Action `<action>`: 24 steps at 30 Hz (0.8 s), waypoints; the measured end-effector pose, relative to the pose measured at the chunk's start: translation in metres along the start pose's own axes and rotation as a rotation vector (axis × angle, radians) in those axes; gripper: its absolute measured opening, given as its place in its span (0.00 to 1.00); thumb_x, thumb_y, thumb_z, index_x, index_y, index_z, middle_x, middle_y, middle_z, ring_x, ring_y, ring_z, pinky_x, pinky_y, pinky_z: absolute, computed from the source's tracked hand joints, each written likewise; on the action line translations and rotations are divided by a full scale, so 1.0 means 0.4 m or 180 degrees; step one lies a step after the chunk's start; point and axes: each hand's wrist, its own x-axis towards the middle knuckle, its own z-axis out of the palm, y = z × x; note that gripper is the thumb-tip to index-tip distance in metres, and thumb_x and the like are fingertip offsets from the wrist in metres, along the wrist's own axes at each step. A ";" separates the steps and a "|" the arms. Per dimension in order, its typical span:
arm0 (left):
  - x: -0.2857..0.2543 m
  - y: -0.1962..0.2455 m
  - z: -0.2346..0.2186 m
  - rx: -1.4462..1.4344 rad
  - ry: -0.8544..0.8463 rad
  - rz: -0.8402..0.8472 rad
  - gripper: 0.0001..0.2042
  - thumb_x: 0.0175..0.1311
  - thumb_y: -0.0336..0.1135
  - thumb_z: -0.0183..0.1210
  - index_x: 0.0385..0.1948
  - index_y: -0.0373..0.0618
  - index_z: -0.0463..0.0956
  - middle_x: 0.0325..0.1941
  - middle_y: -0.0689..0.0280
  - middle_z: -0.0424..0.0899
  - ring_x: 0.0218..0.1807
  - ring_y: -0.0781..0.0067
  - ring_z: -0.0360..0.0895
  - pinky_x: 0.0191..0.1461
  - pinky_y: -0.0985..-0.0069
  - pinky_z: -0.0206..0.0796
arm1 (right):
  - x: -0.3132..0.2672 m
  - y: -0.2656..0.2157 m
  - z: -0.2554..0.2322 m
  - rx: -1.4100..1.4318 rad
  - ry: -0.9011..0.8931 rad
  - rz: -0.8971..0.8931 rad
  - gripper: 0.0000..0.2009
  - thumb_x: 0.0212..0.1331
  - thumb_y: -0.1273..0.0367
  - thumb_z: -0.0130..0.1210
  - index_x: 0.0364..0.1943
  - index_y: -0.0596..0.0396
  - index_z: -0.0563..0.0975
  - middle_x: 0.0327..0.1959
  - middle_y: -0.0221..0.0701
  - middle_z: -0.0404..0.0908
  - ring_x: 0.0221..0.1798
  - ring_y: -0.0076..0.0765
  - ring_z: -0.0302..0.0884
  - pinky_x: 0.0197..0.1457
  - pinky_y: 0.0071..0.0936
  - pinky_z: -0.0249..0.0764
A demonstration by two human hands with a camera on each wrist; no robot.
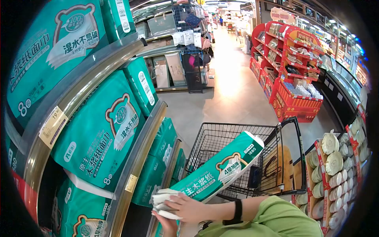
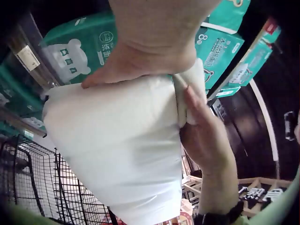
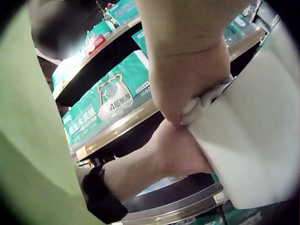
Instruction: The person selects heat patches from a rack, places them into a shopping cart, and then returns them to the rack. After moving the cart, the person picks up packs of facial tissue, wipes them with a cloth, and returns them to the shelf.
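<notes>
A long green and white pack of tissue paper [image 1: 221,166] slants over the shopping cart [image 1: 227,132], its far end raised toward the right. My right hand [image 1: 189,208] grips the near, white gathered end from above, fingers spread over the wrap. Below it my left hand [image 1: 167,224] holds the same end, mostly hidden by the right hand. In the left wrist view, the pack's white underside [image 2: 117,140] fills the middle, with the left hand [image 2: 145,58] across its edge. The right wrist view shows both hands close together at the folded wrap.
At left, shelves hold several green tissue packs [image 1: 102,130], with a metal shelf rail [image 1: 130,173] close to the hands. Red display racks [image 1: 288,67] stand ahead at right, and stacked bowls [image 1: 333,162] at near right. A tiled aisle [image 1: 229,79] runs ahead.
</notes>
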 end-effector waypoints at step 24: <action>0.014 0.008 0.013 0.0992 0.0479 -0.0190 0.27 0.70 0.50 0.40 0.67 0.48 0.52 0.68 0.60 0.60 0.67 0.60 0.59 0.69 0.59 0.48 | -0.598 0.502 -0.207 0.4283 0.4666 0.2962 0.25 0.64 0.59 0.49 0.60 0.62 0.64 0.57 0.33 0.71 0.60 0.34 0.66 0.64 0.31 0.57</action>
